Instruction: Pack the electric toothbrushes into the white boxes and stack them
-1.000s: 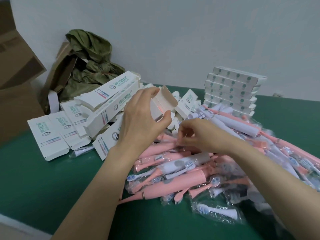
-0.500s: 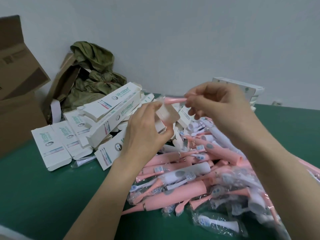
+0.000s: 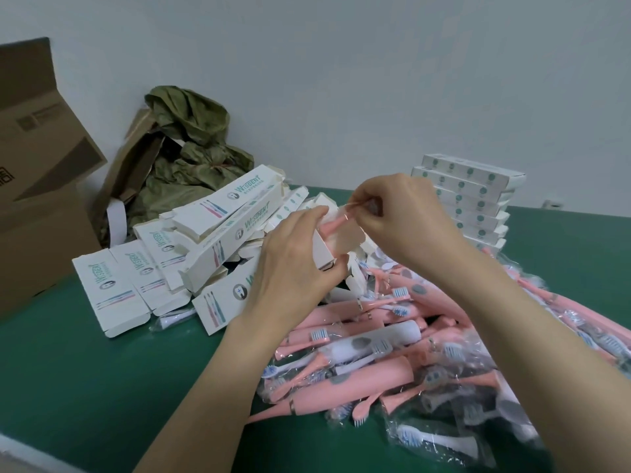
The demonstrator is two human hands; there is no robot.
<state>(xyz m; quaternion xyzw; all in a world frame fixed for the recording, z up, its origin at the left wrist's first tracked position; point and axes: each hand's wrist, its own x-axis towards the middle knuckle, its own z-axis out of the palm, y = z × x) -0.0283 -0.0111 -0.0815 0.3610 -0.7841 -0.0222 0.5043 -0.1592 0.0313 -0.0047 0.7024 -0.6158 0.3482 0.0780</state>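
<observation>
My left hand [image 3: 290,268] grips a white box [image 3: 322,250] with its end flap open, held over the pile. My right hand [image 3: 399,213] pinches a pink bagged brush part [image 3: 336,224] whose lower end is at the box's open mouth. Below lies a heap of pink and white electric toothbrushes [image 3: 392,353] in clear bags. Empty white boxes [image 3: 218,227] are piled at the left. A neat stack of closed white boxes [image 3: 474,199] stands behind my right hand.
The green table [image 3: 85,387] has bare surface at the front left. Brown cardboard cartons [image 3: 37,199] stand at the far left, and an olive green bag [image 3: 191,148] leans against the wall behind the box pile.
My right hand picked a pink bagged part from the heap, lifted it, then brought it down to the open end of the box in my left hand.
</observation>
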